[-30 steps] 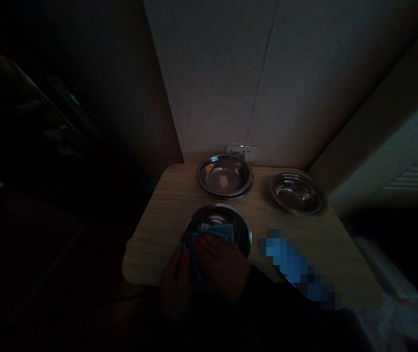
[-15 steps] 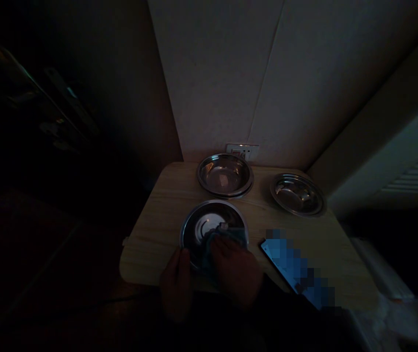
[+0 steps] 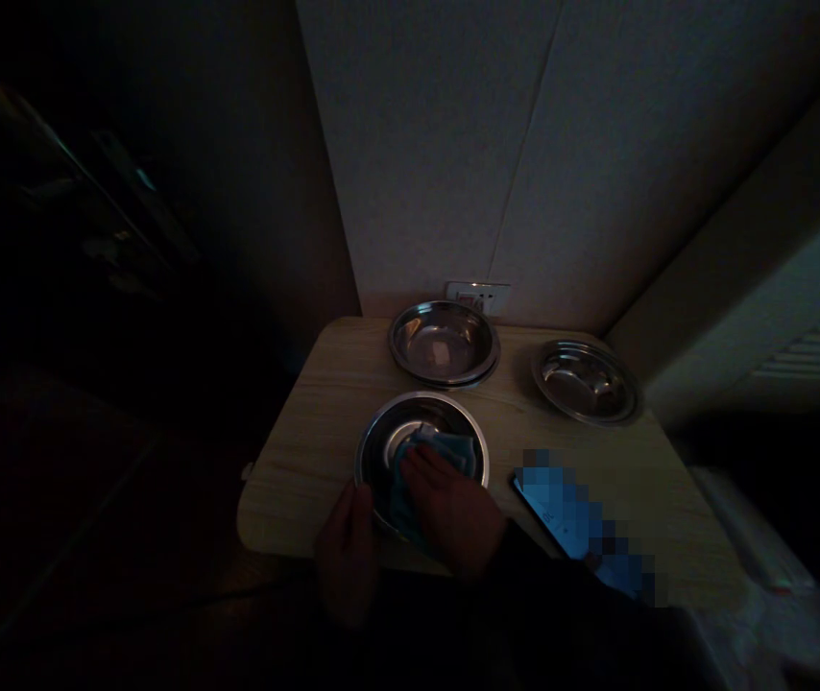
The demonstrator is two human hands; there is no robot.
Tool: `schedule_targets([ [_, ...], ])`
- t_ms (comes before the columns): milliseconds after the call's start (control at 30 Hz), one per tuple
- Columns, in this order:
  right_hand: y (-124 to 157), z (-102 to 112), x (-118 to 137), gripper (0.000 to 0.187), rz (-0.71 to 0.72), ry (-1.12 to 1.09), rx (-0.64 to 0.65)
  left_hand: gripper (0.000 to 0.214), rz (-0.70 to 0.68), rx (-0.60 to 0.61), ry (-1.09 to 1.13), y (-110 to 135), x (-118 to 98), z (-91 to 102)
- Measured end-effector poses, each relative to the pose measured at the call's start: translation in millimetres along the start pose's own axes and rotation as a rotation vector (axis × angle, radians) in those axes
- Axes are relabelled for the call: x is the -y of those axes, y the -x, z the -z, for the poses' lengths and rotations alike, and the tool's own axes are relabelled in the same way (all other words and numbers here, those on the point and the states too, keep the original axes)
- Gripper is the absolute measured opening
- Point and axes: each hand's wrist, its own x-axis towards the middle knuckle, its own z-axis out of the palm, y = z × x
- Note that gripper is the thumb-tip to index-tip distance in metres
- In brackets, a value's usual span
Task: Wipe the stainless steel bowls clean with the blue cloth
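Now at front edge of bench: near bowl, round, mouth up, no long axis. Blue cloth bunched inside it under right hand, grip closed on cloth. Left hand grip clamped on near bowl's front-left rim. Bowls: 3 total; cloth: 1. Back bowl by wall socket, right bowl well apart. Lit phone just right of wrist, blurred.

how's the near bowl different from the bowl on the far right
The near bowl holds a blue cloth under the right hand, left hand at its rim; the far-right bowl looks empty and untouched. The near bowl sits at the table front; the far-right bowl near the wall. Both are shiny metal.
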Motion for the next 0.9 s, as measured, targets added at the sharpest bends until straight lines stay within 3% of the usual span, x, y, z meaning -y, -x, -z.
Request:
schedule_targets([
  [133, 9.2, 4.9, 5.3, 0.038, 0.084, -0.139, 0.093, 0.048, 0.001, 0.0, -0.006, 1.4, 0.9, 1.7],
  [367, -14.9, -7.0, -3.5, 0.043, -0.117, 0.045, -0.064, 0.049, -0.004, 0.029, 0.001, 0.3, -3.5, -0.5],
  [500, -27.6, 2.5, 8.7, 0.034, 0.007, -0.104, 0.091, 0.049, 0.03, -0.008, -0.002, -4.5, -2.8, 3.1],
  [633, -20.3, 21.5, 5.5, 0.025, 0.101, -0.206, 0.291, 0.047, 0.072, 0.055, 0.059, -5.9, -4.6, 2.2],
  [800, -28.3, 12.9, 4.6, 0.029, -0.047, -0.186, 0.187, 0.048, 0.061, 0.089, 0.018, -8.8, -7.6, 1.7],
  [900, -33.5, 9.8, 13.7, 0.024, -0.049, -0.22, 0.197, 0.048, 0.074, 0.074, 0.032, -11.9, -6.1, 6.1],
])
